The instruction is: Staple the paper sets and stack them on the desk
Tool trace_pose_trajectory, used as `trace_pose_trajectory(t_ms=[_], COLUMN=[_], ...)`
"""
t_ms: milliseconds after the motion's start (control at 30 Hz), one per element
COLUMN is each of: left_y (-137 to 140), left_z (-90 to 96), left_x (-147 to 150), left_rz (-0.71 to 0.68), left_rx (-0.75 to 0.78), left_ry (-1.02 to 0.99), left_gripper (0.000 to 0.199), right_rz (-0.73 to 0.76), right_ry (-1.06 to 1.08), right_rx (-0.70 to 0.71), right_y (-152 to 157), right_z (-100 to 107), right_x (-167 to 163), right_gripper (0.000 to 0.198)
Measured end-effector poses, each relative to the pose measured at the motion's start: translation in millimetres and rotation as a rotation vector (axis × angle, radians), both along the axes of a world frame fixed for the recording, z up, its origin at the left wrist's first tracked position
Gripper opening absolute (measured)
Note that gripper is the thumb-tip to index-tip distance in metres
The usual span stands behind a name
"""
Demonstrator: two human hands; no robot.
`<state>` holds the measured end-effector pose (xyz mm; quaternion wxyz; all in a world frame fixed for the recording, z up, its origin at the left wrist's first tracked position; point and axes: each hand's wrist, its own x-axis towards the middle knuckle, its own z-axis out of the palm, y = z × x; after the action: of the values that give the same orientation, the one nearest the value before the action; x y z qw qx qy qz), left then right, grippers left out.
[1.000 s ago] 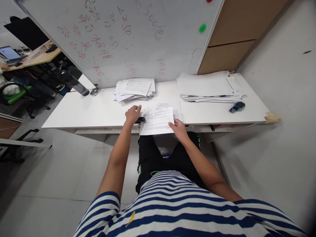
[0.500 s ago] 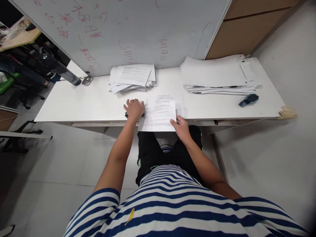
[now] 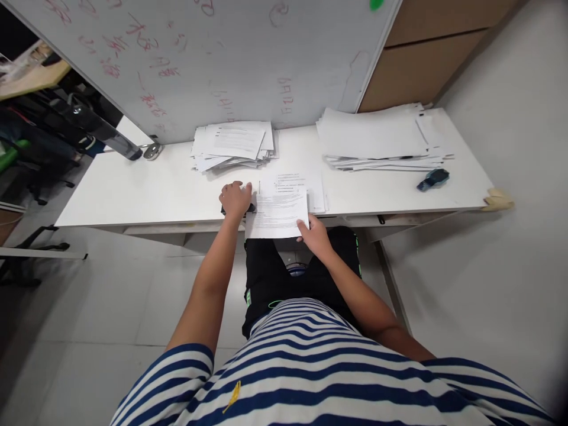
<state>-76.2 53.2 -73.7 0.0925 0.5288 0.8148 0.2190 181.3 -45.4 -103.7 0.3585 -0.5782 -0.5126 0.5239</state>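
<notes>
My left hand (image 3: pixel 235 200) is pressed down over a black stapler (image 3: pixel 251 207) at the front of the desk, fingers bent; most of the stapler is hidden under the palm. Beside it, printed sheets of paper (image 3: pixel 277 216) stick out past the desk's front edge, their left side close to the stapler. My right hand (image 3: pixel 314 233) pinches these sheets at the lower right corner, thumb on top. Another printed page (image 3: pixel 290 180) lies flat just behind them, and further sheets (image 3: pixel 316 192) show to the right.
Two piles of paper stand at the back: a smaller left pile (image 3: pixel 235 142) and a larger right pile (image 3: pixel 368 133). A dark blue object (image 3: pixel 433 180) lies at right. A bottle (image 3: pixel 109 135) and a small round object (image 3: pixel 152 151) are at far left. Behind rises a whiteboard (image 3: pixel 248 65).
The camera view has shifted slightly. My right hand and the held sheets have moved a little left, towards the stapler. The left hand stays on the stapler.
</notes>
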Motion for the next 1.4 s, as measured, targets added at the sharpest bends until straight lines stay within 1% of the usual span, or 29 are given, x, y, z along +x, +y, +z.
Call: trace_pose_trajectory(t_ms=[100,167,200,233,267,300,333,400,467,500,633,700,767,867,967,1067,1200,1333,1400], left_y=[-3,-11,-18,-25,-33,-40,-47,-57,-60,-59,-49,-44,-42,-41,-40,-40,-39,-39,-39], left_z=[2.1,3.4,3.4,2.7,1.2,-1.1,-4.2,-11.4,-18.9,-22.3,-33.3,-37.7,-41.5,-45.7,-47.7,-48.7,-50.9,-52.6,-52.2], left_x=[-6,-10,-12,-15,-18,-22,-25,-32,-37,-38,-36,-33,-32,-32,-33,-32,-32,-32,-32], left_rz=[0.0,-0.009,-0.022,-0.049,-0.094,-0.155,-0.221,-0.311,-0.309,-0.286,-0.164,-0.11,-0.076,-0.061,-0.063,-0.053,-0.041,-0.043,-0.043], left_rx=[0.125,0.272,0.343,0.395,0.415,0.396,0.345,0.205,0.11,0.094,0.131,0.146,0.153,0.157,0.156,0.153,0.159,0.165,0.16], left_ry=[-0.168,-0.248,-0.228,-0.162,-0.059,0.059,0.159,0.269,0.293,0.296,0.326,0.336,0.339,0.34,0.344,0.346,0.353,0.355,0.349], left_gripper=[0.037,0.039,0.042,0.045,0.044,0.04,0.035,0.03,0.029,0.029,0.035,0.038,0.04,0.04,0.041,0.042,0.04,0.042,0.043], right_rz=[0.009,0.02,0.022,0.021,0.018,0.009,-0.001,-0.012,-0.017,-0.027,-0.153,-0.229,-0.286,-0.321,-0.354,-0.362,-0.346,-0.282,-0.243], right_ry=[-0.002,-0.035,-0.05,-0.058,-0.055,-0.041,-0.021,0.011,0.023,0.024,0.053,0.072,0.098,0.193,0.26,0.247,0.255,0.205,0.094], right_rx=[0.036,0.077,0.096,0.11,0.119,0.124,0.128,0.144,0.184,0.208,0.268,0.266,0.232,0.16,0.145,0.116,0.098,0.135,0.127], right_y=[2,4,5,7,9,13,16,24,31,33,34,31,28,25,22,20,22,41,52], right_z=[7,10,11,12,12,12,12,15,21,26,44,46,41,26,14,9,10,10,9], right_x=[-3,-3,-3,-2,-2,-1,0,4,11,16,42,55,66,75,77,76,68,54,47], right_gripper=[0.031,0.032,0.033,0.033,0.032,0.032,0.031,0.03,0.029,0.029,0.033,0.034,0.034,0.038,0.044,0.043,0.042,0.045,0.049])
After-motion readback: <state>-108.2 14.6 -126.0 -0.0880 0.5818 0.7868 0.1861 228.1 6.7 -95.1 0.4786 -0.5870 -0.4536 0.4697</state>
